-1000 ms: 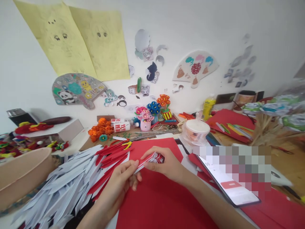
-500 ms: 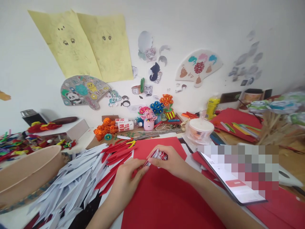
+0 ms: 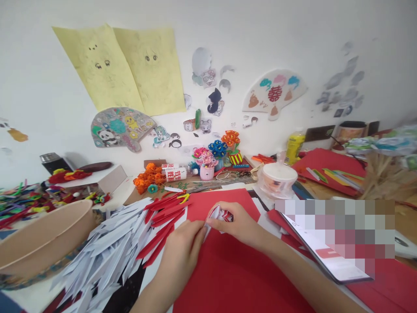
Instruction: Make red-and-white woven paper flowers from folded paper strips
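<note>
Both hands meet over a large red paper sheet (image 3: 228, 274) at the table's middle. My right hand (image 3: 239, 224) pinches a small folded red-and-white paper piece (image 3: 217, 214) from the right. My left hand (image 3: 184, 250) closes on the same piece from the lower left, its fingertips at the fold. To the left of the hands lies a heap of folded red strips (image 3: 164, 217) and a wider pile of white folded strips (image 3: 107, 252).
A phone (image 3: 329, 256) lies at the right on red paper. A tan bowl (image 3: 42, 234) stands at the left. Behind are a lidded plastic cup (image 3: 278, 178), a glue bottle (image 3: 174, 173), orange paper flowers (image 3: 148, 176), small flower pots (image 3: 208, 163) and a yellow bottle (image 3: 294, 147).
The folded piece has been pressed shorter and more upright between both hands. My left hand has slid up closer to my right hand. The view has shifted slightly left.
</note>
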Demonstrator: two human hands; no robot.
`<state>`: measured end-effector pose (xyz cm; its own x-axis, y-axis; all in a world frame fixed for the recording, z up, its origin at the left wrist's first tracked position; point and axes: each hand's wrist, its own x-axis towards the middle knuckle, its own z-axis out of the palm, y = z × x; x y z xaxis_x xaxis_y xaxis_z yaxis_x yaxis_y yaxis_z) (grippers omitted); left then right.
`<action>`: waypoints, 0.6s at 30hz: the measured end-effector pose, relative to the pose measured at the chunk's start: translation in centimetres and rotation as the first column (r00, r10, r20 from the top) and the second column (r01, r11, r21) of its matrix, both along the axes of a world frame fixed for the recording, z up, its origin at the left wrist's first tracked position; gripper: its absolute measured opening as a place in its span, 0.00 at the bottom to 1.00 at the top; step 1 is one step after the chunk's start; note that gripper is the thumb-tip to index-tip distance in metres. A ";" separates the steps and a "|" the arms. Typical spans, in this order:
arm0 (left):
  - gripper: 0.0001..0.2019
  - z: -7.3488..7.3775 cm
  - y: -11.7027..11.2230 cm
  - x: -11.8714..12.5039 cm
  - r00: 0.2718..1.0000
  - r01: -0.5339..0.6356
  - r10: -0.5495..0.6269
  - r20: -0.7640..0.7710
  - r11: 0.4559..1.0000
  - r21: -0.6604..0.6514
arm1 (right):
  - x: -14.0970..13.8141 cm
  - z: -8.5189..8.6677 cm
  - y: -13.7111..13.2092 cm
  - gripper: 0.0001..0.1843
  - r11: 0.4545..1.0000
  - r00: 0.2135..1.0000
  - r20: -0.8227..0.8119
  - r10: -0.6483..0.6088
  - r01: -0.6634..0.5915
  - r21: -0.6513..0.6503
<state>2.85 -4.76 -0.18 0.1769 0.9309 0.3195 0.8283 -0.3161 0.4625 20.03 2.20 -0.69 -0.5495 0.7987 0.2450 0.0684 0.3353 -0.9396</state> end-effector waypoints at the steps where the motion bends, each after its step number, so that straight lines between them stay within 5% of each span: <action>1: 0.14 0.0 -0.1 0.0 0.999 -0.004 0.004 -0.032 1.000 0.012 | 0.0 -0.1 0.0 0.21 1.000 1.000 0.006 -0.005 0.005 0.006; 9: 0.14 -0.7 -0.2 0.1 0.955 0.066 0.011 -0.297 0.967 0.247 | -0.2 -0.7 0.2 0.21 1.000 1.000 0.012 -0.013 0.013 -0.015; 18: 0.08 -1.1 -0.4 0.4 0.966 0.082 -0.028 -0.255 0.976 0.203 | -0.5 -0.8 0.0 0.20 0.998 0.999 0.030 -0.037 0.035 0.058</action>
